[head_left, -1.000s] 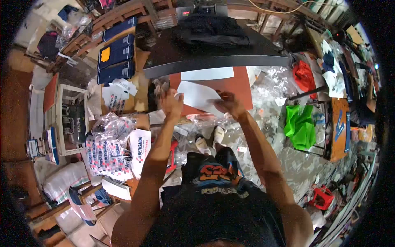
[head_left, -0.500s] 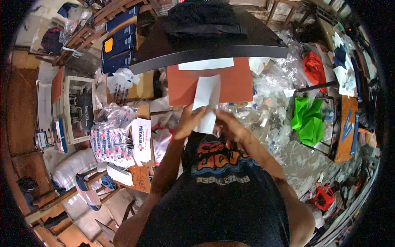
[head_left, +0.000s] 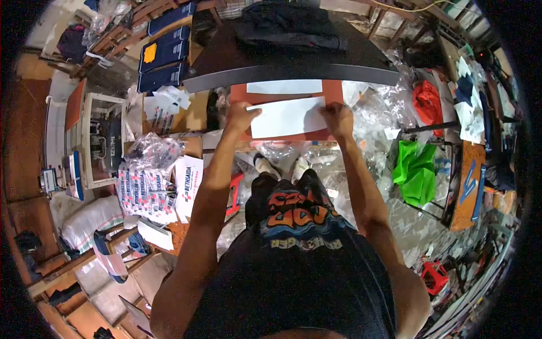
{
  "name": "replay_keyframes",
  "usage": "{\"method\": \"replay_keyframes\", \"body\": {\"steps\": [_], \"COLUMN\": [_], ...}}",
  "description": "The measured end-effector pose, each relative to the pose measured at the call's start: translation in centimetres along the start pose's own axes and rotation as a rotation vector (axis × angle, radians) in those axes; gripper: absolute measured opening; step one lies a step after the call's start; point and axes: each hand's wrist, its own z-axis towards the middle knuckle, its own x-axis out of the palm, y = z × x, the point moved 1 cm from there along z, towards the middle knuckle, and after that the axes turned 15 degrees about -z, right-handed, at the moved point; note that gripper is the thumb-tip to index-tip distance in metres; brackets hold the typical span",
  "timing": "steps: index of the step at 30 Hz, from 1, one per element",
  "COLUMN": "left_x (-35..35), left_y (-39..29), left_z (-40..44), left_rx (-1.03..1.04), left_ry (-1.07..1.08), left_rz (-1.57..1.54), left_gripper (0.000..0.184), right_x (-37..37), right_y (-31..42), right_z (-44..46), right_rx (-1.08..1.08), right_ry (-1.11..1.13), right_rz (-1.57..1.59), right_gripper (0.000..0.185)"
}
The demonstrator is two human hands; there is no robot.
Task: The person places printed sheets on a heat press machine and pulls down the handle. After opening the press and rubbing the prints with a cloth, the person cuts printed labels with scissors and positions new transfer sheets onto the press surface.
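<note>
A blank white paper strip (head_left: 287,120) is stretched between my two hands over a reddish-brown board (head_left: 241,90). My left hand (head_left: 242,118) pinches its left end, and my right hand (head_left: 338,119) grips the right end. Another white sheet (head_left: 284,87) lies flat on the board just beyond, its far side reaching the edge of a black heat-press-like plate (head_left: 293,74). On top of that black plate rests dark folded cloth (head_left: 288,28).
Printed transfer sheets (head_left: 149,195) are piled at my left, near a white-framed cabinet (head_left: 101,144). Folded navy garments (head_left: 164,53) sit far left. To the right are a green bag (head_left: 415,172), a red bag (head_left: 427,103) and a red stool (head_left: 434,277). Plastic scraps litter the floor.
My hands have moved forward and apart, from near my body to above the board. The paper strip has turned from lengthwise to crosswise and is now spread flat between them.
</note>
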Motion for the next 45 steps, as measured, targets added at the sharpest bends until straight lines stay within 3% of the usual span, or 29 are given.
{"method": "replay_keyframes", "body": {"steps": [1,2,4,6,9,10,12,16,18,22,26,28,31,33,34,36,37,40,41,43,45], "left_x": [0.1,0.6,1.5,2.0,2.4,2.3,2.1,1.9,1.7,2.2,2.3,1.7,1.4,1.3,1.2,0.8,0.8,2.0,2.5,2.4,1.9], "left_y": [0.1,-0.2,-0.8,-0.9,-2.0,-2.3,-2.8,-4.9,-5.3,-3.5,-3.1,-4.1,-4.2,-4.8,-5.2,-6.3,-6.1,-3.5,-1.5,-0.1,-0.7], "left_z": [0.9,1.1,1.0,0.8,0.5,0.4,0.2,-1.0,-1.2,-1.2,-1.7,-1.8,-1.2,-0.9,-0.7,0.4,1.5,5.4,6.9,8.1,8.1], "left_rx": [0.011,0.016,-0.074,0.016,-0.096,-0.1,0.097,0.015,-0.043,-0.015,-0.02,-0.11,-0.11,-0.023,0.06,0.029,-0.013,-0.022,-0.004,0.011,-0.017], "left_ry": [-0.009,-0.006,-0.264,-0.34,-0.404,-0.405,-0.427,-0.451,-0.421,-0.433,-0.462,-0.345,-0.315,-0.436,-0.547,-0.565,-0.514,-0.447,-0.482,-0.508,-0.359], "left_rz": [0.236,0.23,0.381,0.352,0.248,0.242,0.349,0.271,0.333,0.363,0.386,0.396,0.471,0.375,0.278,0.286,0.284,0.326,0.293,0.26,0.329], "left_gripper": [0.045,0.045,0.046,0.043,0.037,0.037,0.036,0.035,0.034,0.035,0.037,0.037,0.039,0.041,0.042,0.042,0.041,0.036,0.041,0.046,0.05], "right_x": [-0.1,0.3,1.7,2.2,2.8,2.5,2.0,0.6,-0.5,1.3,1.0,1.9,4.3,0.7,1.7,2.3,0.4,0.2,-0.3,0.1,0.6], "right_y": [0.0,-0.2,-1.1,-1.2,-0.4,-0.2,0.0,0.5,0.6,-1.4,-1.3,-2.2,-4.6,-1.3,-1.6,0.0,1.6,4.2,4.9,4.1,3.5], "right_z": [0.6,0.8,0.8,1.2,2.0,2.2,2.7,3.1,3.4,3.5,3.5,4.0,4.8,5.6,6.6,8.4,8.8,8.7,8.6,9.9,10.0], "right_rx": [0.173,0.174,0.202,0.224,0.267,0.263,0.306,0.269,0.264,0.128,0.197,0.262,0.081,0.226,0.222,0.126,0.223,0.268,0.25,0.289,0.327], "right_ry": [0.139,0.135,0.091,0.092,0.103,0.105,0.159,0.16,0.331,0.243,0.293,0.354,0.38,0.256,0.251,0.065,0.342,0.204,0.145,0.247,0.348], "right_rz": [-0.047,-0.056,-0.134,-0.205,-0.324,-0.329,-0.372,-0.332,-0.098,-0.177,-0.113,-0.042,0.047,-0.206,-0.204,-0.197,-0.266,-0.357,-0.243,-0.271,-0.297], "right_gripper": [0.029,0.029,0.027,0.026,0.03,0.03,0.032,0.032,0.047,0.042,0.036,0.032,0.037,0.037,0.037,0.039,0.044,0.052,0.056,0.061,0.066]}}
